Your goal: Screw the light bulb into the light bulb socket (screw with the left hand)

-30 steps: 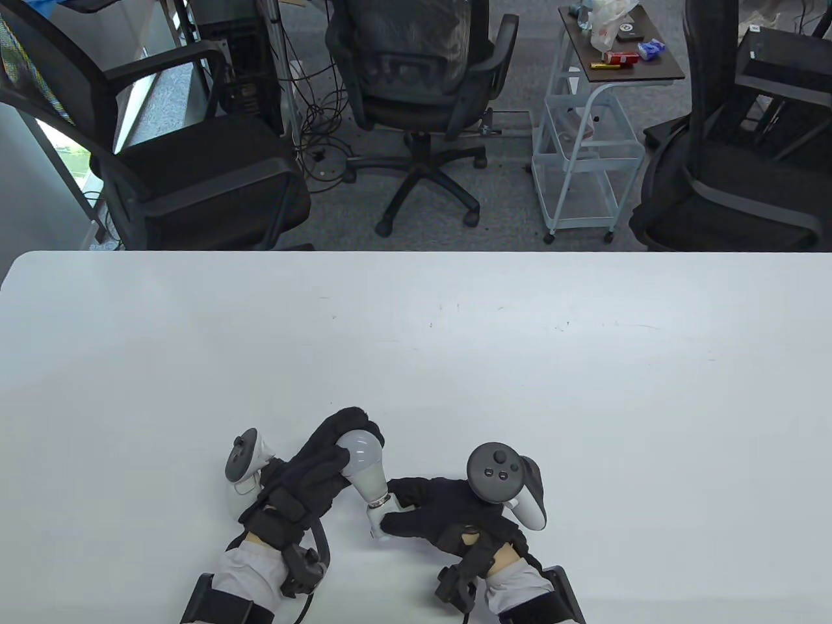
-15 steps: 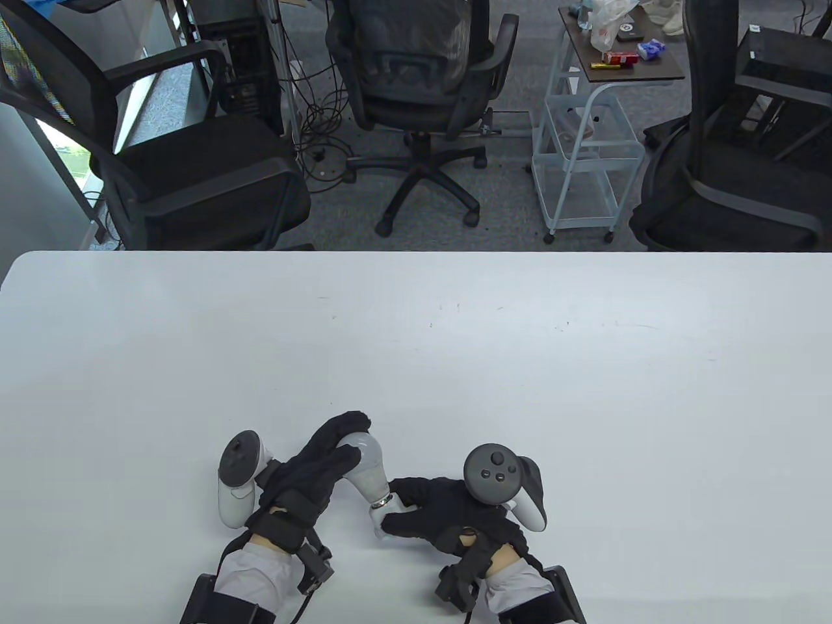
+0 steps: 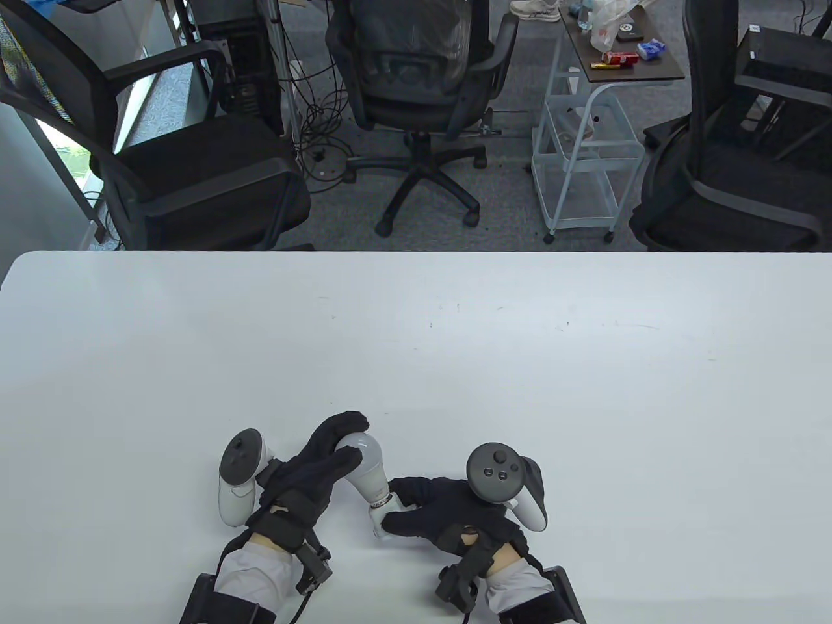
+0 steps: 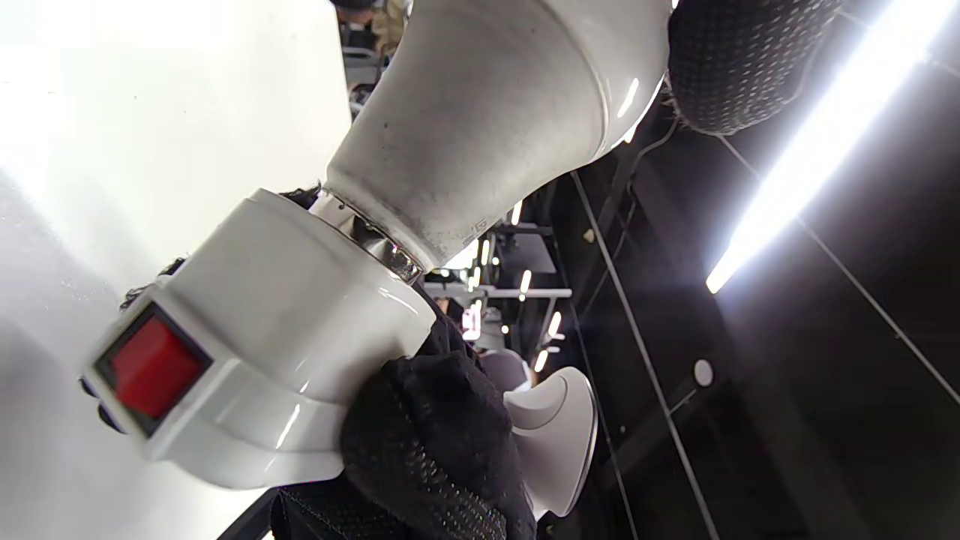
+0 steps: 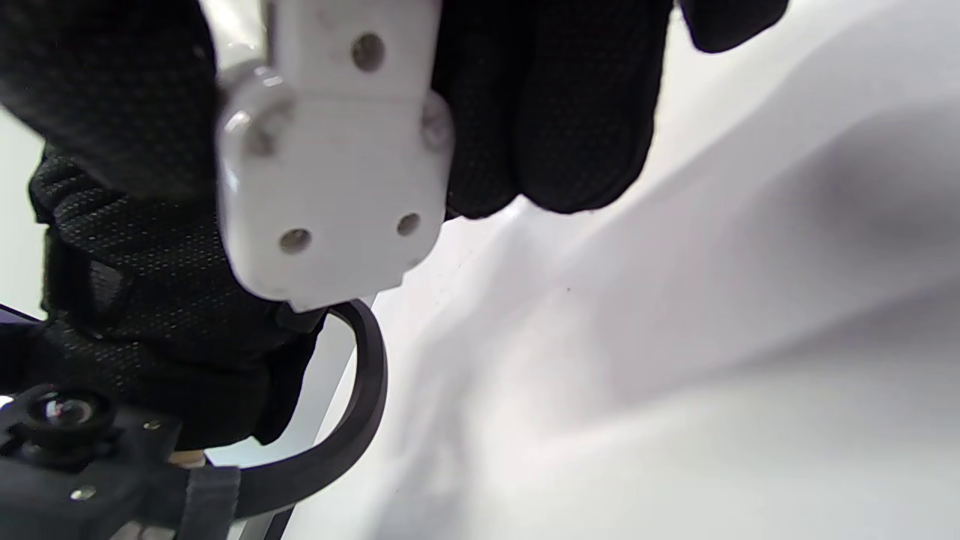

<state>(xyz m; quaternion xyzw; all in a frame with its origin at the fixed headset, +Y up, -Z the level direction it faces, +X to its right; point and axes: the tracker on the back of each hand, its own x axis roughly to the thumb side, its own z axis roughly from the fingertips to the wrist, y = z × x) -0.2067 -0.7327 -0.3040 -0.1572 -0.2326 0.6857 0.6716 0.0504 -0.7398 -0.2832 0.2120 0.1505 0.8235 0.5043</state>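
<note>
While both hands sit near the table's [image 3: 416, 364] front edge, the left hand [image 3: 305, 478] wraps its fingers [image 3: 338, 432] over the round end of the light bulb [image 3: 367, 465], gripping it from the left & above. Bulb is tilted, dome pointing up-left, neck down-right into the socket [image 3: 379, 520]. In left wrist view the bulb's [image 4: 480, 120] metal thread ring is only just visible at the socket's [image 4: 292, 315] mouth, so it's mostly seated; can't tell if fully tight. Socket is white w/ a red rocker switch [image 4: 154, 367] on its side.

Right hand [image 3: 448, 513] is clamped round the socket, fingers closed on it from the right. Right wrist view shows the socket's [image 5: 330, 187] flat base w/ screw holes, black glove fingers [image 5: 555, 105] pressed on either side, held just above the white tabletop [image 5: 712, 337].

Beyond the table: office chairs [image 3: 422, 71], a small cart [image 3: 585, 130].
</note>
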